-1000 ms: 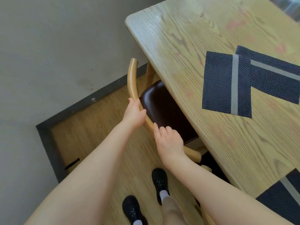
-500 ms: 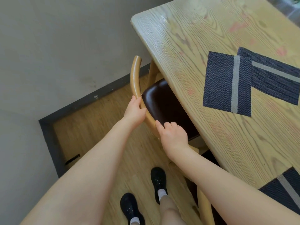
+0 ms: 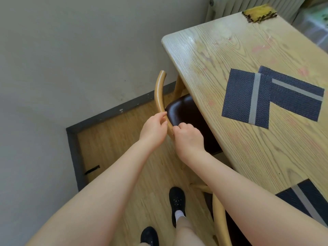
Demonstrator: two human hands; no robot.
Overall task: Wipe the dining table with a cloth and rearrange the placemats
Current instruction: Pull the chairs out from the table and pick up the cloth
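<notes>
**Both hands on the chair back beside the dining table**

The left hand (image 3: 154,127) and the right hand (image 3: 188,137) both close around the curved wooden chair back (image 3: 159,96), side by side, just beside the dining table (image 3: 230,55). On the table lie two overlapping blue placemats (image 3: 246,96), a third placemat (image 3: 308,201) at its near edge, and a yellow cloth (image 3: 259,13) at its far corner.

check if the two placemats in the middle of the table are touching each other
Touching. The head view shows the near placemat lying over a corner of the far placemat on the table, with no wood showing between them.
</notes>
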